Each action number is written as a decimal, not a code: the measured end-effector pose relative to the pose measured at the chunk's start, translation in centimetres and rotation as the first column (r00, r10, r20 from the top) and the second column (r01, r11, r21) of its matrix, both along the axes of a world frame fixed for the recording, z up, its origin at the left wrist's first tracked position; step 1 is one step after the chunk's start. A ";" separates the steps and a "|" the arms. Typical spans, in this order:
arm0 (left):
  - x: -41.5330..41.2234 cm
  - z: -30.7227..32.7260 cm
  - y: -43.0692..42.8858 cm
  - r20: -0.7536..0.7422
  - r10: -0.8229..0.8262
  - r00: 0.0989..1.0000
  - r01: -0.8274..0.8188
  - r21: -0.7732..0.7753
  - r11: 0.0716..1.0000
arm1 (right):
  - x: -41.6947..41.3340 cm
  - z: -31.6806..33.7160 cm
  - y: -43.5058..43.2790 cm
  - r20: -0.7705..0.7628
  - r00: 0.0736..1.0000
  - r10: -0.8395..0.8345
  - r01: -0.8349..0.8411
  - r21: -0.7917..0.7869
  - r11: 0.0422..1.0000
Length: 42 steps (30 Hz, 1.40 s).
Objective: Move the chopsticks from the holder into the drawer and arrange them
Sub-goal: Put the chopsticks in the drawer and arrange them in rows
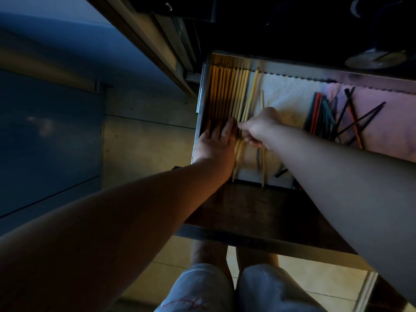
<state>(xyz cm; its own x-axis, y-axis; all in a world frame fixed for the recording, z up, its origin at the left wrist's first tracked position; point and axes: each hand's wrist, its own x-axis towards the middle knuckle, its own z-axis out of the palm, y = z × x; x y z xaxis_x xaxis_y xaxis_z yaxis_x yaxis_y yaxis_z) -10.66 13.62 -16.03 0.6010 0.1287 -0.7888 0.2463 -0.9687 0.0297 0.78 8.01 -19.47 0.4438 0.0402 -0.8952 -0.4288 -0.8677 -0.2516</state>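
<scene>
- I was in the arranging step: the chopsticks were already in the drawer (315, 72), and no holder was in sight.
- My left hand (217, 140) lay flat, fingers straight, pressing on the near ends of the yellow chopsticks (225, 93) packed in a row against the drawer's left wall.
- My right hand (258, 129) was curled, thumb and fingers pinching a few pale chopsticks (251, 95) just beside the right edge of that row.
- The packed row ran with its long axis front to back, far ends up against the drawer's back edge, sticks parallel and touching.
- The pinched ones lay close to that line but fanned slightly, their far ends leaning right, away from the row.
- One loose chopstick (262, 167) lay apart on the white paper towel (288, 95), also roughly front to back, its near end at the drawer's front edge.
- Toward the right end, the coloured chopsticks (324, 115) sat partly lined up and partly crossed in a jumble on the pink cloth (387, 131).
- As I judged it, the next move called for swinging the pinched sticks parallel, sliding them left against the row while my flat hand held it, then fetching the loose one.
</scene>
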 end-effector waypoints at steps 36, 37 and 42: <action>0.2 -1.2 -0.4 0.070 0.168 0.983 -0.157 -0.143 0.977 | -0.4 -1.9 -2.5 0.333 0.916 0.225 -0.226 -0.034 0.973; 0.2 -1.2 -0.4 0.067 0.165 0.984 -0.154 -0.143 0.978 | -0.4 -1.8 -2.5 0.326 0.913 0.245 -0.242 -0.049 0.969; 0.2 -1.2 -0.4 0.064 0.141 0.988 -0.132 -0.128 0.983 | -0.7 -0.8 -2.0 0.176 0.978 0.115 -0.121 0.022 0.992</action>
<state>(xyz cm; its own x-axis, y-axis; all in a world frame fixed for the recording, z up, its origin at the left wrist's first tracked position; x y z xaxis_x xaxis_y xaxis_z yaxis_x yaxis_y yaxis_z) -10.46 13.27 -17.18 0.6408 0.1177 -0.7586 0.3687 -0.9139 0.1696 0.09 6.04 -20.25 0.5835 0.1289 -0.8018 -0.2711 -0.8998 -0.3420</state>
